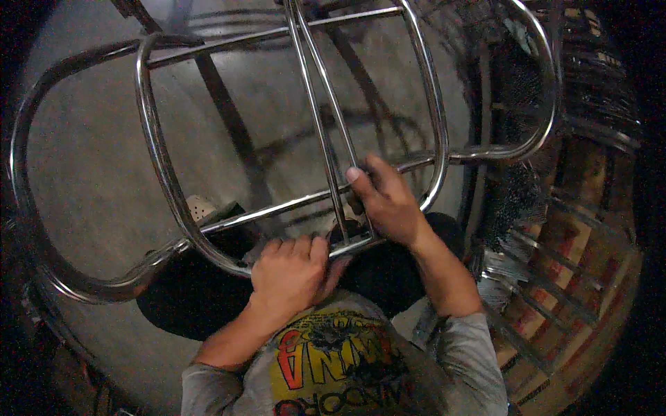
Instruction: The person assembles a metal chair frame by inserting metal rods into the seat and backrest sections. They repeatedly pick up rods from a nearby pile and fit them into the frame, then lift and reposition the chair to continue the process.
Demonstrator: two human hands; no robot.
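We had the shiny metal frame (277,209) before us from six o'clock to twelve, its outer loops (19,159) apparently attached, but couldn't tell whether its two thin rods (320,128) were fixed. Our left hand (290,270) curled closed over the near rail (354,244), our right hand (388,204) closed around one rod's lower end. Beyond lay grey floor (90,139), with brown boards or boxes (590,170) at three.

Apparently a metal workshop: plain grey floor (97,139), tubular metal frame (277,208), metalwork (602,104) heaped alongside.
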